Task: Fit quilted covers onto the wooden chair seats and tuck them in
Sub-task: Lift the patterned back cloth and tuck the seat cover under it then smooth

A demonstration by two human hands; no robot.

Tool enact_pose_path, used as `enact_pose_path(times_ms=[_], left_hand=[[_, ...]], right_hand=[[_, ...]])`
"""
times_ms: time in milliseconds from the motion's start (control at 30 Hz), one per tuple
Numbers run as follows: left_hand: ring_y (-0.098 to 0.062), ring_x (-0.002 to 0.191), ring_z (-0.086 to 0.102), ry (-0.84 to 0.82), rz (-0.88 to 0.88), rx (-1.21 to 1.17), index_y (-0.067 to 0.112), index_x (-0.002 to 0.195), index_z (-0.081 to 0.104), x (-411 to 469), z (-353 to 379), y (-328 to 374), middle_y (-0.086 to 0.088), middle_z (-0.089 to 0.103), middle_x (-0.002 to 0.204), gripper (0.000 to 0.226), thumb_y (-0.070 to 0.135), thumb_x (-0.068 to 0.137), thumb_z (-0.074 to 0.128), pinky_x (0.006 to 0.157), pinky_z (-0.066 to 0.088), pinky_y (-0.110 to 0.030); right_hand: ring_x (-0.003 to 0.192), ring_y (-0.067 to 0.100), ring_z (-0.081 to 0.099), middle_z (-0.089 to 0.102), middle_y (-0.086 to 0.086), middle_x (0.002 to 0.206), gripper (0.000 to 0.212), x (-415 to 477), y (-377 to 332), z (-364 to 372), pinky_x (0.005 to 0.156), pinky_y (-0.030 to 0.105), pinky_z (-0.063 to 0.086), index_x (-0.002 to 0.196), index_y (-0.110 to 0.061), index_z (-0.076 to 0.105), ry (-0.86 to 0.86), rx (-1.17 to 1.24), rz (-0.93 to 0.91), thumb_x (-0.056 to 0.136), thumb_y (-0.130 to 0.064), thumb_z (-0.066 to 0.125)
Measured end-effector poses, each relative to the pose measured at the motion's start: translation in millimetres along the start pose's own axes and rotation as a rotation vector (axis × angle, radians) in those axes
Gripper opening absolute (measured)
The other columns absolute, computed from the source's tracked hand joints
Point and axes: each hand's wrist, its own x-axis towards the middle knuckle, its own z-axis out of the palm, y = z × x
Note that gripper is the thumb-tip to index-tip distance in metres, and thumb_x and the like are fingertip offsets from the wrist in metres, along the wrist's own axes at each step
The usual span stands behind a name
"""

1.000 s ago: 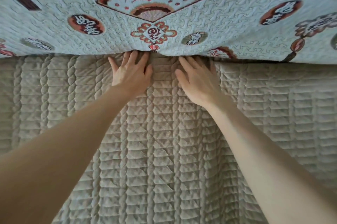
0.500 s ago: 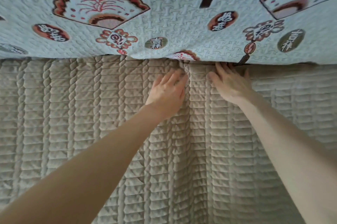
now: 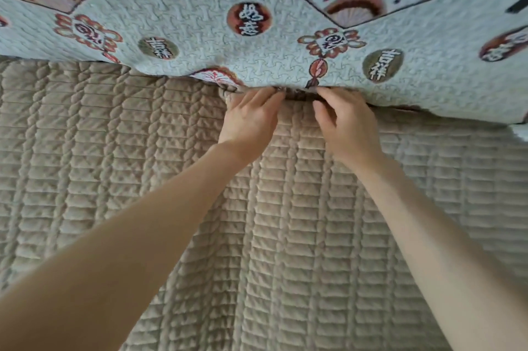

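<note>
A beige quilted seat cover [image 3: 120,167] with cable-like stitched ridges fills the lower part of the view. Above it hangs a pale blue quilted back cover [image 3: 200,44] printed with red fans, knots and round character medallions. My left hand [image 3: 251,119] and my right hand [image 3: 347,125] rest side by side at the seam where the two covers meet. Their fingertips are pushed into the crease under the pale blue cover's lower edge and pinch the beige cover's back edge, which bunches up there. No wood of the chair shows.
A small white patch [image 3: 521,133] shows at the right edge just below the pale blue cover. Both my forearms cross the beige cover from the bottom corners.
Both hands have slid right along the seam between the covers. They went from lying flat with fingers spread to curled fingers pushed into the crease, and the beige edge now bunches there.
</note>
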Motion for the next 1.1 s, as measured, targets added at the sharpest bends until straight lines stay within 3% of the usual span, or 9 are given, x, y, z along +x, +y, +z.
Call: enact_pose_path(times_ms=[167, 300, 533, 733, 800, 867, 933, 1000, 1100], left_hand=[[-0.029, 0.123, 0.045, -0.080, -0.106, 0.076, 0.010, 0.130, 0.051, 13, 10, -2, -0.008, 0.053, 0.128, 0.033, 0.012, 0.098, 0.043, 0.101, 0.033, -0.043], [-0.028, 0.120, 0.046, -0.064, -0.136, 0.115, 0.012, 0.126, 0.055, 27, 15, -3, -0.007, 0.051, 0.126, 0.033, 0.004, 0.095, 0.048, 0.099, 0.034, -0.039], [-0.028, 0.122, 0.046, -0.170, -0.177, 0.066, 0.019, 0.127, 0.059, 48, 5, -5, -0.004, 0.053, 0.130, 0.033, 0.021, 0.094, 0.057, 0.098, 0.036, -0.039], [-0.031, 0.123, 0.043, -0.262, -0.107, 0.141, 0.010, 0.121, 0.062, 49, 10, -2, -0.009, 0.055, 0.127, 0.027, 0.012, 0.095, 0.054, 0.089, 0.043, -0.044], [-0.035, 0.115, 0.050, -0.183, -0.097, 0.119, 0.005, 0.118, 0.061, 48, 13, -1, -0.015, 0.057, 0.122, 0.026, 0.007, 0.095, 0.050, 0.085, 0.043, -0.045], [-0.040, 0.104, 0.055, 0.004, -0.126, 0.021, -0.003, 0.113, 0.060, 48, 12, 0, -0.023, 0.058, 0.113, 0.023, 0.003, 0.093, 0.051, 0.082, 0.041, -0.046], [-0.041, 0.095, 0.056, 0.123, -0.164, -0.027, -0.006, 0.106, 0.059, 46, 10, 4, -0.025, 0.058, 0.107, 0.018, 0.000, 0.090, 0.053, 0.078, 0.038, -0.045], [-0.041, 0.085, 0.057, 0.174, -0.184, -0.072, -0.006, 0.101, 0.058, 44, 13, 8, -0.025, 0.057, 0.103, 0.015, -0.004, 0.087, 0.055, 0.067, 0.034, -0.041], [-0.040, 0.078, 0.055, 0.189, -0.237, -0.146, -0.004, 0.100, 0.058, 38, 17, 12, -0.024, 0.054, 0.104, 0.013, -0.002, 0.088, 0.056, 0.059, 0.036, -0.039]], right_hand=[[0.114, 0.034, 0.054, 0.060, 0.015, 0.127, 0.036, 26, 30, 0, 0.088, 0.039, 0.041, 0.132, -0.007, 0.055, -0.158, -0.070, 0.106, 0.104, -0.020, 0.037], [0.113, 0.035, 0.055, 0.059, 0.013, 0.127, 0.033, 38, 36, 3, 0.088, 0.042, 0.043, 0.129, -0.007, 0.059, -0.162, -0.121, 0.080, 0.100, -0.016, 0.045], [0.109, 0.026, 0.057, 0.062, 0.007, 0.120, 0.036, 37, 42, 0, 0.092, 0.037, 0.046, 0.117, -0.006, 0.068, -0.225, -0.009, 0.100, 0.084, -0.020, 0.073], [0.098, 0.021, 0.061, 0.067, 0.006, 0.107, 0.033, 29, 43, 3, 0.088, 0.035, 0.048, 0.113, -0.010, 0.069, -0.229, 0.088, 0.159, 0.081, -0.020, 0.075], [0.094, 0.021, 0.061, 0.068, 0.006, 0.102, 0.034, 28, 42, 4, 0.083, 0.033, 0.047, 0.113, -0.011, 0.069, -0.182, 0.096, 0.162, 0.082, -0.022, 0.075], [0.091, 0.022, 0.059, 0.068, 0.007, 0.098, 0.038, 28, 40, 3, 0.079, 0.033, 0.046, 0.116, -0.013, 0.068, -0.131, 0.086, 0.161, 0.082, -0.028, 0.075], [0.093, 0.029, 0.060, 0.068, 0.010, 0.097, 0.033, 29, 36, 4, 0.074, 0.034, 0.043, 0.115, -0.016, 0.068, -0.100, -0.040, 0.128, 0.085, -0.029, 0.071], [0.092, 0.034, 0.061, 0.066, 0.014, 0.096, 0.021, 34, 30, 6, 0.068, 0.032, 0.037, 0.110, -0.015, 0.070, -0.075, -0.192, 0.138, 0.092, -0.022, 0.061], [0.092, 0.038, 0.059, 0.067, 0.018, 0.096, 0.022, 49, 27, 11, 0.067, 0.034, 0.030, 0.104, -0.009, 0.069, -0.043, -0.320, 0.223, 0.096, -0.012, 0.049]])
